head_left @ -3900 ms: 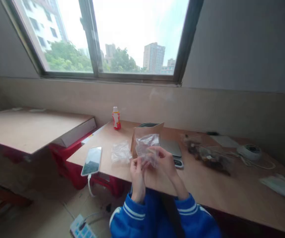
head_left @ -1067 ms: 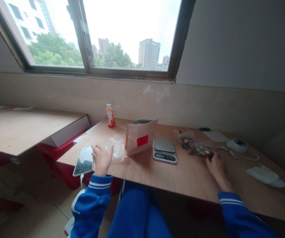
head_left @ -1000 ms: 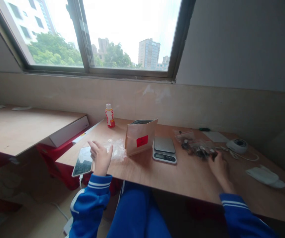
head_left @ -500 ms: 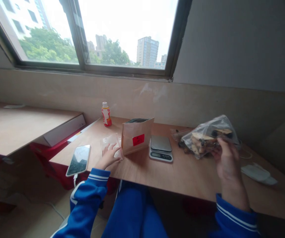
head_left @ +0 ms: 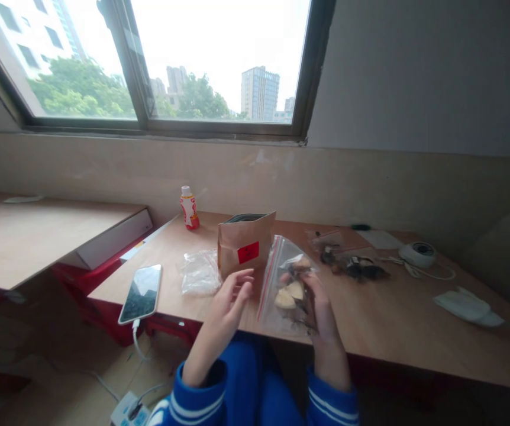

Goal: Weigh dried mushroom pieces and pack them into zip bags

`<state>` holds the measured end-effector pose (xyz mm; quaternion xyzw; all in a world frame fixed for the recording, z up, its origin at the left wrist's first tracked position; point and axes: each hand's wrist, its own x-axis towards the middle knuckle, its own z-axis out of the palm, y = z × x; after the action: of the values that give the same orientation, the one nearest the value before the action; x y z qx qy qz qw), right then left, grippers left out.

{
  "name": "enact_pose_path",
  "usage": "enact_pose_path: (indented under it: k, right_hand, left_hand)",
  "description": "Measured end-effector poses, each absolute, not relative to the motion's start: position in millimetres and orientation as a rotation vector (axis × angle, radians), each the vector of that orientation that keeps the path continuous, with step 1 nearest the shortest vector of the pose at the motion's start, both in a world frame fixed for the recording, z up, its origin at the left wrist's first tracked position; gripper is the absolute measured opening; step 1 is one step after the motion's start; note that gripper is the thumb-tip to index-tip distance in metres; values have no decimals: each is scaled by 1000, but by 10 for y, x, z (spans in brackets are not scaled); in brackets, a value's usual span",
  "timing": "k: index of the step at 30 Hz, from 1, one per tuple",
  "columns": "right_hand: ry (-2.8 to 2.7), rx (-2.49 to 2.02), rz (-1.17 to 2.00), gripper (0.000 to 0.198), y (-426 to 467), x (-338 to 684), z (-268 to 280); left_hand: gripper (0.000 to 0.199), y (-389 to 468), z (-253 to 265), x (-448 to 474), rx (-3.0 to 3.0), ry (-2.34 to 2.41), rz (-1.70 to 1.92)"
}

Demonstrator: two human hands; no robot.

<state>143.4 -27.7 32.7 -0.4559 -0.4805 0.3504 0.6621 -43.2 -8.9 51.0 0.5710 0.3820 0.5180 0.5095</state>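
My right hand (head_left: 323, 310) grips a clear zip bag (head_left: 287, 296) by its right side, above the table's front edge. Pale slices and dark pieces show through its plastic, and the red-striped zip edge faces left. Close to that edge is my left hand (head_left: 231, 302), its fingers apart and nothing in them. Behind the hands stands an open brown paper pouch (head_left: 246, 242) with a red label. An apparently empty clear zip bag (head_left: 200, 272) lies left of the pouch. The kitchen scale is hidden behind the held bag.
On the right lie bags of dark pieces (head_left: 361, 267), a white round device (head_left: 418, 254) with a cable, and a folded white item (head_left: 468, 306). A phone (head_left: 142, 294) on a charging cable and a drink bottle (head_left: 189, 208) are on the left. A power strip (head_left: 131, 408) sits below.
My right hand has brought the bag of slices from the right to the middle, in front of the scale. My left hand has left the empty bag and moved right toward it.
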Motion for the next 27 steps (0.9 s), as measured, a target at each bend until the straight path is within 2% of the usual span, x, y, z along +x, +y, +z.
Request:
enact_pose_path:
  k: [3,5,7,8,10,12,16,22,27]
  right_hand:
    - [-915,-1028,1039,23,-295,1376,388]
    - [-908,-1074,1048,39,-289,1352,386]
    - [-894,-1198,863,52,-272,1307,363]
    - [-885,-1257,723,51,-266,1272,357]
    - [-946,-1297,555,36,-271,1185,375]
    - [-1167,-1230,636,23,-301,1095,432]
    - [-1465,-1148,720,24,-369,1025,538]
    - [-1552,-1129,645,18,-391,1159,496]
    - [-1545,-1158,659,20,-425,1202,506]
  left_hand:
    - [21,-207,529,-226,1405,813,1161]
    - [24,-205,532,-214,1431,791,1141]
    - [29,-185,520,-249,1398,833,1199]
    - [31,-174,507,-264,1365,866,1230]
    - [33,-154,462,-267,1295,921,1254]
    - [34,-139,401,-232,1256,942,1253]
    - [31,-126,290,-133,1260,915,1338]
    - [25,-174,333,-108,1352,850,1347]
    - [26,-207,405,-125,1428,786,1270]
